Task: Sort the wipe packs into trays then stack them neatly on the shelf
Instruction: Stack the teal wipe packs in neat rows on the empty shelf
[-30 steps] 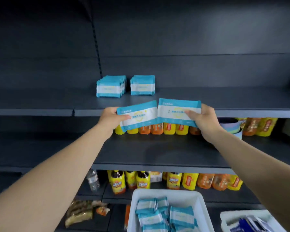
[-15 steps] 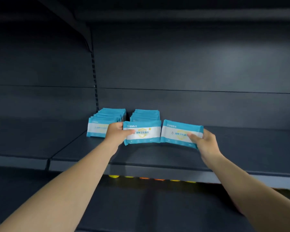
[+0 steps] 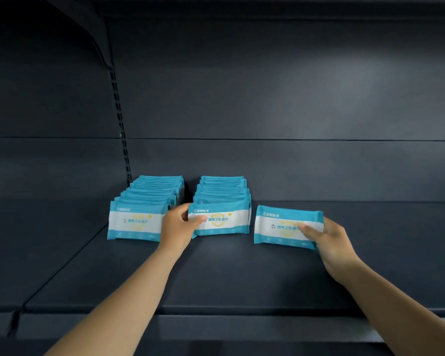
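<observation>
Two rows of blue-and-white wipe packs stand upright on the dark shelf (image 3: pixel 216 278): a left row (image 3: pixel 139 211) and a middle row (image 3: pixel 224 194). My left hand (image 3: pixel 177 227) grips a wipe pack (image 3: pixel 224 222) by its left end, holding it upright against the front of the middle row. My right hand (image 3: pixel 329 240) grips another wipe pack (image 3: pixel 283 224) by its right end; that pack stands upright on the shelf, apart to the right of the middle row.
A dark back panel rises behind the rows, with a slotted upright (image 3: pixel 121 140) at the left. A seam (image 3: pixel 62 268) splits the shelf into two boards. The shelf's front lip (image 3: pixel 216 327) runs along the bottom.
Both hands moved forward onto the shelf with their packs. The left pack now sits against the middle row, and the right pack has moved rightward, away from it.
</observation>
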The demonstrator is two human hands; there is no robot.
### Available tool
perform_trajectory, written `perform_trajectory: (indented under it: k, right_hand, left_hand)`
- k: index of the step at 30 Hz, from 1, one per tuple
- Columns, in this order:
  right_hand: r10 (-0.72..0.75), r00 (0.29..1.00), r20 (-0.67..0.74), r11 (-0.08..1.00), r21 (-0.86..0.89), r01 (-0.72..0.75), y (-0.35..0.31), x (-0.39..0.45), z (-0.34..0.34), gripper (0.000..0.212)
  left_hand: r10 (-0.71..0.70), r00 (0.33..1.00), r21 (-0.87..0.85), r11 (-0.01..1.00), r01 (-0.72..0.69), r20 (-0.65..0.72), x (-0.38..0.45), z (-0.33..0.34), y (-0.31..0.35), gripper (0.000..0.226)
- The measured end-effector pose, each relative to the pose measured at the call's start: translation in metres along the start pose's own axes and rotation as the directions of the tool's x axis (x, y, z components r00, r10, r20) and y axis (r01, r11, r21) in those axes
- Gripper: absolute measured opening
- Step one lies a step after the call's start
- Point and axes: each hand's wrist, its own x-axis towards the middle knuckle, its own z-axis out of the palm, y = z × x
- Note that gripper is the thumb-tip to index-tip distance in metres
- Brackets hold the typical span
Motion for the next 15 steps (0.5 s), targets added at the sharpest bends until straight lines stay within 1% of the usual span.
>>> perform_trajectory:
  k: [4,8,9,12,15]
  right_hand:
    - [0.004,1.000,0.019,1.000,0.002,-0.004,-0.002,0.001,0.001,0.017]
    - [0.008,0.999,0.044,1.000,0.023,-0.009,-0.004,-0.002,0.003,0.018]
    - [0.006,0.999,0.043,1.000,0.029,-0.008,-0.004,-0.003,0.003,0.018]
    - [0.005,1.000,0.027,1.000,0.021,-0.005,-0.006,-0.006,0.005,0.018]
    - [0.010,1.000,0.009,0.999,0.033,-0.010,-0.007,-0.011,0.006,0.016]
  left_hand:
    - [0.059,0.998,0.071,0.996,-0.057,-0.030,0.012,0.003,-0.009,0.025]
    - [0.079,0.996,0.087,0.993,-0.074,-0.050,0.019,0.007,-0.015,0.024]
    - [0.083,0.995,0.101,0.992,-0.077,-0.055,0.020,0.008,-0.016,0.026]
    - [0.100,0.993,0.154,0.984,-0.089,-0.069,0.020,0.009,-0.017,0.042]
    - [0.133,0.988,0.186,0.975,-0.118,-0.073,0.016,0.008,-0.015,0.048]
